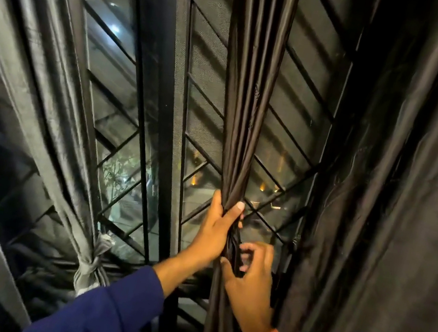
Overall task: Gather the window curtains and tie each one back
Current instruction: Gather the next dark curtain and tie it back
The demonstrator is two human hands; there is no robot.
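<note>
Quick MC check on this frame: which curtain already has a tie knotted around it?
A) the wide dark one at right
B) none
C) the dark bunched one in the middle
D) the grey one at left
D: the grey curtain at left is cinched by a light knotted tie, while the middle curtain is only gripped by the left hand and pinched by the right hand.

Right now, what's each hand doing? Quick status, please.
Left hand: closed around the gathered dark curtain, holding the bunch together.
Right hand: fingers curled, pinching the curtain's folds just below the left hand.
</note>
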